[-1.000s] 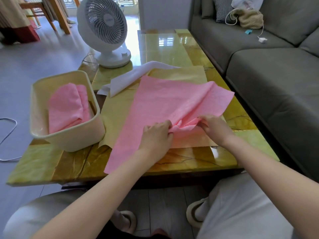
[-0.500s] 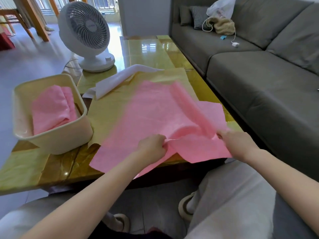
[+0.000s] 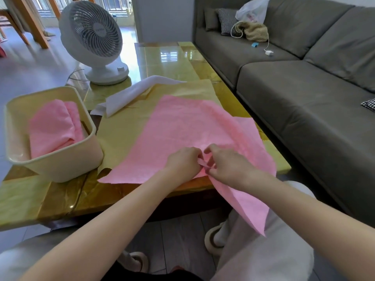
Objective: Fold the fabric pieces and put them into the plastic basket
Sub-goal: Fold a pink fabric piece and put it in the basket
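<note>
Fingers [image 3: 195,154] of the left hand [image 3: 183,162] and right hand [image 3: 228,166] meet, pinching the near edge of the pink fabric [image 3: 182,126]. It lies spread over a yellow fabric [image 3: 121,130] on the table [image 3: 168,59], one corner hanging off. To its left, the plastic basket [image 3: 60,168] holds a folded pink piece [image 3: 52,126].

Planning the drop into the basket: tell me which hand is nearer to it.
Left. The left hand pinches the pink fabric to the right of the plastic basket; the right hand pinches it just beyond, farther from the basket.
</note>
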Demonstrator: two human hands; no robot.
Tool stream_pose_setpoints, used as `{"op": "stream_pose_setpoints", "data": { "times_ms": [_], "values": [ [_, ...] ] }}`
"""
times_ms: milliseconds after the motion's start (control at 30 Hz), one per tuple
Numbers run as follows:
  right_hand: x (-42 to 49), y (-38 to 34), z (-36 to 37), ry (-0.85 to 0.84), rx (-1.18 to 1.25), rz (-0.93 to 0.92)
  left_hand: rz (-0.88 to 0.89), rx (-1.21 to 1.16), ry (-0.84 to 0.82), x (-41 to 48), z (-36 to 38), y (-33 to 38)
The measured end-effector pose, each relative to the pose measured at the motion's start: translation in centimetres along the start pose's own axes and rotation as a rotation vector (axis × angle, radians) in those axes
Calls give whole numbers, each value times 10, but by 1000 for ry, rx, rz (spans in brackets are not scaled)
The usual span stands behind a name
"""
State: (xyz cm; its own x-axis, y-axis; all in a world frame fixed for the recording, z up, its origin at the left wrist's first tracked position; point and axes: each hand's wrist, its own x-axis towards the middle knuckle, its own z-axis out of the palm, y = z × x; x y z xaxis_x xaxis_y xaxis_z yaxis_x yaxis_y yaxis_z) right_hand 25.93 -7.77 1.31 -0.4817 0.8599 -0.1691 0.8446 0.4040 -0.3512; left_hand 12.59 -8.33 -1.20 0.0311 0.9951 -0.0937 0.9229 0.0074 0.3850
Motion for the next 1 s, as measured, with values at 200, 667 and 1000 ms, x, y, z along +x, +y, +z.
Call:
{"op": "stream_pose_setpoints", "data": {
  "times_ms": [200,667,1000],
  "values": [
    [8,49,-15,-53,-230,172,-117,163,-184,-4,-23,-38],
    [108,79,-105,513,-124,358,-180,323,172,110,-117,-20],
    [128,77,-36,271,-63,-5,100,219,233,128,-49,-34]
  ]
}}
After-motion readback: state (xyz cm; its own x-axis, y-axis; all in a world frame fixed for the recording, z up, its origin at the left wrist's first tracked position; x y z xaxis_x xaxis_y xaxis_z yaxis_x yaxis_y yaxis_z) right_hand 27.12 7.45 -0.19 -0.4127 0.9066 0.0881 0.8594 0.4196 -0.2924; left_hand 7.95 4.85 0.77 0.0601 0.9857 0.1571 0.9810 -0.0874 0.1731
